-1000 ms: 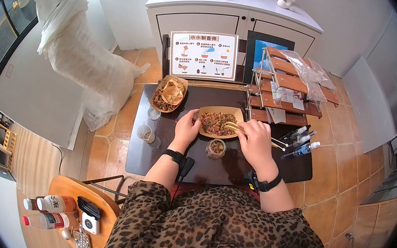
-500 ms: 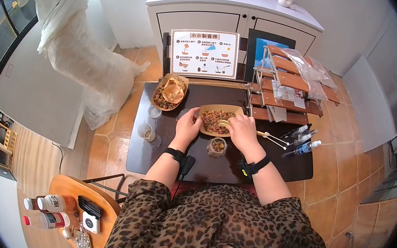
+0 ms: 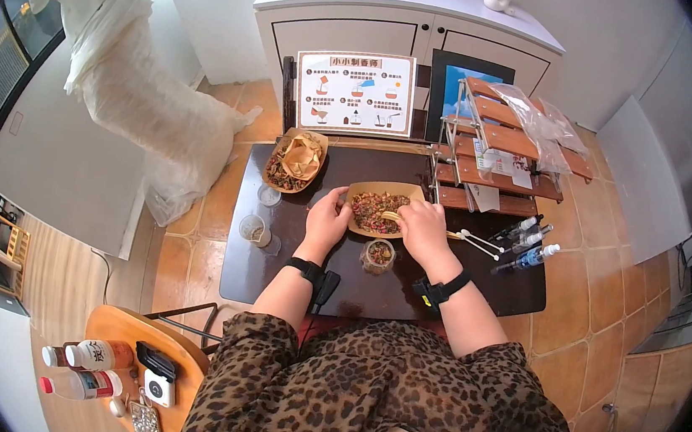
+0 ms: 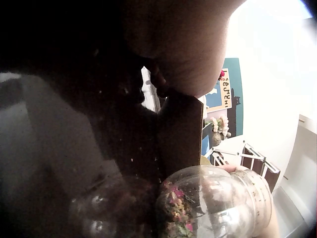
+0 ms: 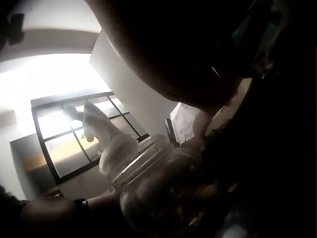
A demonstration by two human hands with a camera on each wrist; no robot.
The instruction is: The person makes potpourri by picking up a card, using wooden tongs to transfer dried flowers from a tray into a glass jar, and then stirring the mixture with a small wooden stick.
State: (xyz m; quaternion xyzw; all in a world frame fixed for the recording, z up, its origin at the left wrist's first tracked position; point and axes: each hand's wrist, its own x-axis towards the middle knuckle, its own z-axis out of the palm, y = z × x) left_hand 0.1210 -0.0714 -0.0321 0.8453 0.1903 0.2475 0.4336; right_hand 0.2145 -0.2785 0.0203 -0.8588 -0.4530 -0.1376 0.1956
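A brown paper tray [image 3: 366, 187] full of dried flower and herb bits [image 3: 374, 208] lies mid-table. At its left end my left hand [image 3: 326, 224] holds the rim. My right hand [image 3: 426, 234] reaches over the tray's right side and grips gold-coloured tongs [image 3: 391, 217], their ends down in the bits; the hand hides the tongs' middle. Just in front of the tray stands a small clear jar [image 3: 377, 257] partly filled with the same mix. Pink petals show through the jar's wall [image 4: 178, 201] in the left wrist view. The right wrist view is dark, with the jar [image 5: 143, 173] low in it.
A second paper tray [image 3: 320, 142] with crumpled paper stands back left, by clear cups [image 3: 254, 230]. White-tipped sticks [image 3: 478, 244] and several small bottles [image 3: 537, 255] lie at the right. Behind are an instruction sign [image 3: 355, 90] and a wooden rack [image 3: 501, 144].
My right hand has moved left and closer over the tray, bringing the tongs deeper among the bits; over the last half second it barely shifts. My left hand stays at the rim.
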